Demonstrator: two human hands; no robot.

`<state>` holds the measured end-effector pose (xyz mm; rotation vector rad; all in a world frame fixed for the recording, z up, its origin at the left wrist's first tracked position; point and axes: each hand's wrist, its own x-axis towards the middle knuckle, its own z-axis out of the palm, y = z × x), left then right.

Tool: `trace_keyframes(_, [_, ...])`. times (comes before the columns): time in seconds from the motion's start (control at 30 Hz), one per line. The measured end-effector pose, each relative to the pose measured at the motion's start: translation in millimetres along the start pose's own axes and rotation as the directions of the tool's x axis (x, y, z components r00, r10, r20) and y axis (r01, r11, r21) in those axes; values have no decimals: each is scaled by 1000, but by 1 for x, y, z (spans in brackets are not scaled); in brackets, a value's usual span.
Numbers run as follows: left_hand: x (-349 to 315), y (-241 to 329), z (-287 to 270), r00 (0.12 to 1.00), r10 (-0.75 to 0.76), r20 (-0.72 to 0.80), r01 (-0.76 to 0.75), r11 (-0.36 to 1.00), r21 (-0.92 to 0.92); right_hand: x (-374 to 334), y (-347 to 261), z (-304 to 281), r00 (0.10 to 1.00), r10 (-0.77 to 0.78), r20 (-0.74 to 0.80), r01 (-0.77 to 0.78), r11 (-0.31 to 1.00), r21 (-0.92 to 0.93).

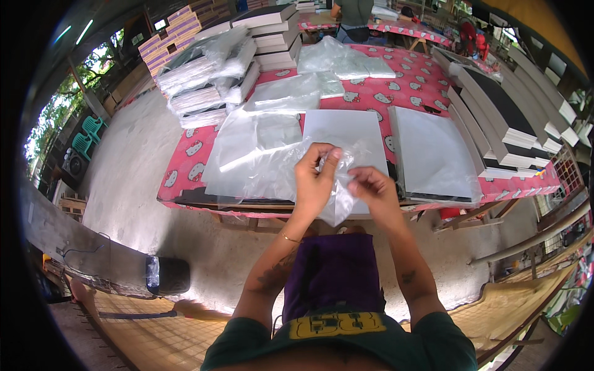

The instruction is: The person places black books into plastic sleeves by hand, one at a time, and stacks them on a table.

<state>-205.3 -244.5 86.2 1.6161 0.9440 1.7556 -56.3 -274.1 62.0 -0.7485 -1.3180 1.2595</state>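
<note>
Both my hands are raised over the near edge of the table, working on a clear plastic bag (339,199) that hangs crumpled between them. My left hand (317,176) grips a bunched part of it, thumb up. With fingers bent together, my right hand (374,187) pinches the bag's other side. Beneath them lies a white board or sheet (365,133), partly hidden by the plastic. Left of it, more clear bags (247,167) spread over the table. On the right, a white panel (436,148) rests inside a clear bag.
A pink patterned cloth (185,154) covers the table. Plastic-wrapped stacks (210,80) and black-topped blocks (272,40) stand back left; more black-topped stacks (495,111) line the right. Folded bags (340,62) lie at the back. A person (354,18) stands beyond. A broom (192,310) is behind me.
</note>
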Motion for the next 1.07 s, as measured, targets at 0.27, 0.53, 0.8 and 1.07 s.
trace_keyframes(0.27, [-13, 15, -8, 974, 98, 203, -129, 980, 148, 3, 8, 8, 982, 188, -30, -162, 910, 381])
trace_keyframes(0.53, [-16, -16, -35, 979, 106, -176, 0, 857, 515, -8, 9, 11, 983, -36, -179, 144, 757, 637])
trace_keyframes(0.8, [-52, -10, -79, 897, 52, 438, -361, 657, 662, -21, -8, -40, 966, 255, 53, -234, 761, 606])
trace_keyframes(1.07, [-9, 32, -57, 628, 153, 763, -620, 691, 372, -10, -90, -2, 572, -90, 815, 301, 948, -107])
